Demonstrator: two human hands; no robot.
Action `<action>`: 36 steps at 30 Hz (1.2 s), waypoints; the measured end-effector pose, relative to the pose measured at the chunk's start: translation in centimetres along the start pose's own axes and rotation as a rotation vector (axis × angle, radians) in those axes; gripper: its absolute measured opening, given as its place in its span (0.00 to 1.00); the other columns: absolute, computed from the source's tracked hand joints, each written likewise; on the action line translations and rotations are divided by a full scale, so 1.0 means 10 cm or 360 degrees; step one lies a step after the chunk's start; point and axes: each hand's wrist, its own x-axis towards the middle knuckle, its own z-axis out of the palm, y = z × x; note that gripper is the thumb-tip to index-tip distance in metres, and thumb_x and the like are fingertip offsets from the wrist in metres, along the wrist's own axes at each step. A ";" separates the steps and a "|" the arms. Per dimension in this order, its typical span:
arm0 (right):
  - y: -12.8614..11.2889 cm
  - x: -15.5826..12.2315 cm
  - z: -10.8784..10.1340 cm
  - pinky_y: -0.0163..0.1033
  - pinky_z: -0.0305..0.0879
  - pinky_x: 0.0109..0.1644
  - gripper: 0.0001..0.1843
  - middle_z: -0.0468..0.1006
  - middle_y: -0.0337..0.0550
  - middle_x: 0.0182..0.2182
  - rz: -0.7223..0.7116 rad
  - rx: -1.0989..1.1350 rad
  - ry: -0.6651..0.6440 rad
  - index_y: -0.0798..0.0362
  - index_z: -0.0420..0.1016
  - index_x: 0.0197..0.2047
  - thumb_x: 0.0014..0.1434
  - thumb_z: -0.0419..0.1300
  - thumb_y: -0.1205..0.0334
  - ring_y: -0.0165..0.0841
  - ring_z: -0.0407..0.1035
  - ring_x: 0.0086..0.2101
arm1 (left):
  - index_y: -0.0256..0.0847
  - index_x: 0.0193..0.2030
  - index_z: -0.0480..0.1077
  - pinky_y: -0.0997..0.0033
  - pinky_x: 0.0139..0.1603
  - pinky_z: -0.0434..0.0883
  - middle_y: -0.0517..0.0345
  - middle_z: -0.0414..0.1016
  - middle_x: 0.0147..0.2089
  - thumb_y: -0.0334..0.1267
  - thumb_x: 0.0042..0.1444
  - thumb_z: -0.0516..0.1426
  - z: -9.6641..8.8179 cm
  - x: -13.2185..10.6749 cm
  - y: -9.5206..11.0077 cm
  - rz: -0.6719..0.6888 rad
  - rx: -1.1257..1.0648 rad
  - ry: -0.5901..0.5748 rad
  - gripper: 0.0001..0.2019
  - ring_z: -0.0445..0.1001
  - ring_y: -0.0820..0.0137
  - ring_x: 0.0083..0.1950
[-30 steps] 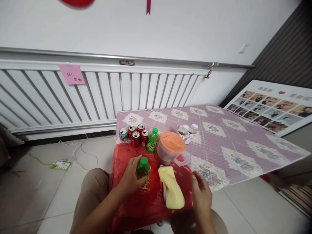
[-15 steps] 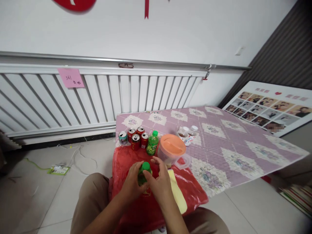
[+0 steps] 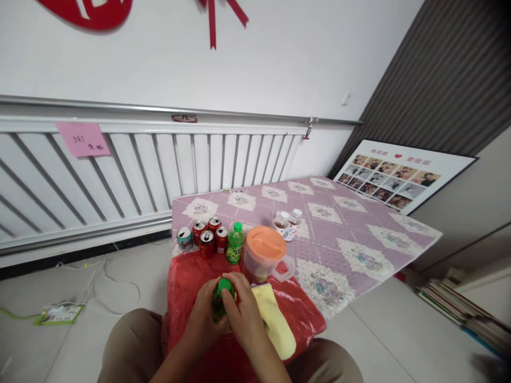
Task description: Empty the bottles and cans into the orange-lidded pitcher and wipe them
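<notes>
A green plastic bottle with a green cap (image 3: pixel 224 284) is between my two hands, low over the red plastic sheet (image 3: pixel 183 276). My left hand (image 3: pixel 205 311) is wrapped round its left side. Curled in from the right, my right hand (image 3: pixel 241 308) is closed against the bottle near the cap. My fingers hide most of the bottle's body. Right of my right hand lies a folded yellow cloth (image 3: pixel 275 322). Beyond my hands stand another green bottle (image 3: pixel 235 246) and a clear pitcher with an orange lid (image 3: pixel 265 244).
Several red cans (image 3: pixel 206 244) and a light blue can (image 3: pixel 184 239) stand at the table's left. Two small white-capped bottles (image 3: pixel 284 226) sit behind the pitcher. A white radiator (image 3: pixel 199 159) runs behind the flowered tablecloth (image 3: pixel 331 255). Cables and a power strip (image 3: pixel 59 314) lie on the floor.
My right hand has come in from beside the bottle and closed on it near the cap. My left hand keeps its hold. The camera view has turned to the right.
</notes>
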 end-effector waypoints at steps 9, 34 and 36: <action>-0.02 0.02 0.10 0.48 0.66 0.56 0.20 0.76 0.47 0.46 0.0267 -0.0012 0.0204 0.52 0.74 0.46 0.47 0.64 0.67 0.42 0.71 0.49 | 0.40 0.60 0.62 0.46 0.58 0.73 0.43 0.72 0.57 0.34 0.47 0.62 0.03 -0.02 -0.05 -0.0008 0.0001 0.0018 0.31 0.73 0.53 0.58; -0.08 0.01 0.07 0.48 0.68 0.54 0.23 0.77 0.48 0.45 0.0358 -0.0074 0.0214 0.53 0.73 0.48 0.45 0.63 0.67 0.42 0.72 0.47 | 0.40 0.60 0.64 0.47 0.57 0.74 0.43 0.73 0.56 0.33 0.46 0.63 0.00 0.00 -0.04 0.0035 0.0022 0.0040 0.31 0.75 0.52 0.57; -0.07 0.02 0.07 0.47 0.69 0.51 0.16 0.77 0.46 0.40 0.0319 -0.0112 0.0191 0.52 0.73 0.42 0.46 0.61 0.67 0.41 0.72 0.44 | 0.40 0.60 0.65 0.47 0.57 0.74 0.44 0.73 0.56 0.33 0.46 0.62 -0.01 0.00 -0.01 0.0030 0.0015 0.0020 0.31 0.75 0.52 0.57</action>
